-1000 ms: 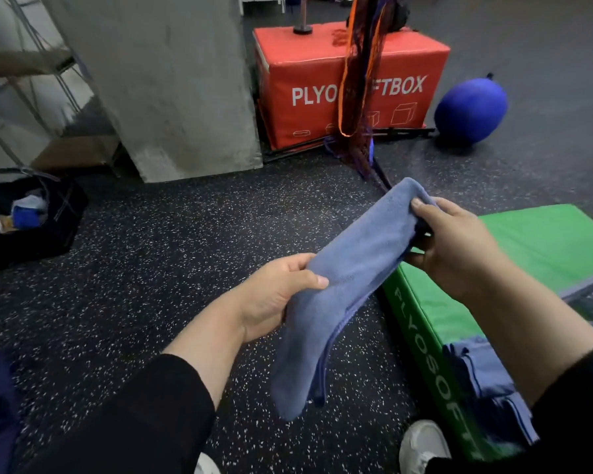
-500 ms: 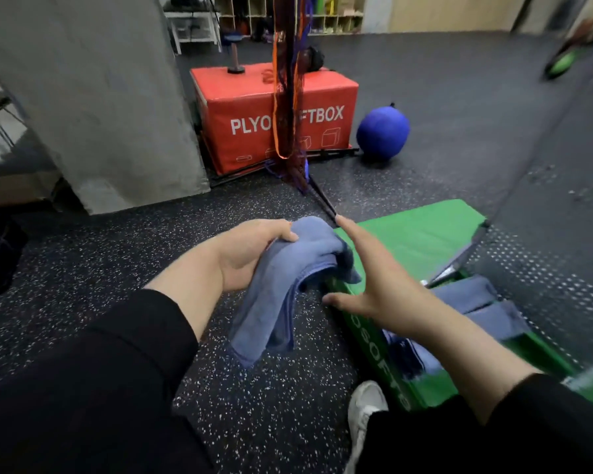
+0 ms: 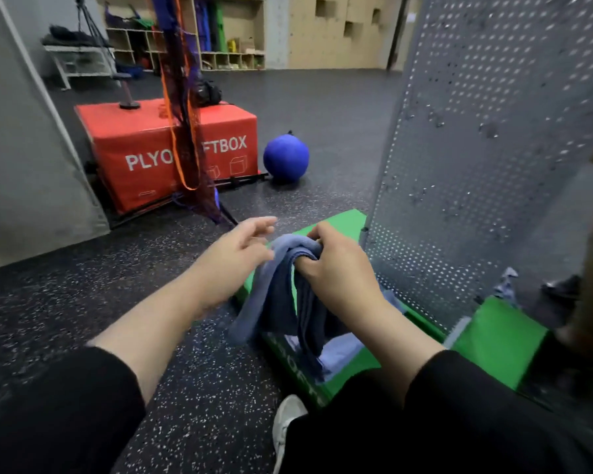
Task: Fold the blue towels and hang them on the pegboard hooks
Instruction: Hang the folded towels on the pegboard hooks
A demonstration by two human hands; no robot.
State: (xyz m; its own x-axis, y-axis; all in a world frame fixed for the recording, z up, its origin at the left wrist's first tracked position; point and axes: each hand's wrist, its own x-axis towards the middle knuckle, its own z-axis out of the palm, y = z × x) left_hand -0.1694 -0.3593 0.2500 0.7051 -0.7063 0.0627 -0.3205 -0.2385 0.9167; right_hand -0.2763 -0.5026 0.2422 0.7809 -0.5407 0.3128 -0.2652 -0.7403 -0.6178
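Right hand (image 3: 336,268) around blue towel (image 3: 271,295)

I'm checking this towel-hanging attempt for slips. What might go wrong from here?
1. Only the right hand grips the folded towel; the left hand is open beside it, so the dangling layers may unfold.
2. The pegboard shows blurred, so its hooks are hard to pick out; the towel may miss one.

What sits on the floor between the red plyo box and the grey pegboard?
In the head view, a blue ball rests on the dark floor between the red plyo box and the pegboard, close beside the box.
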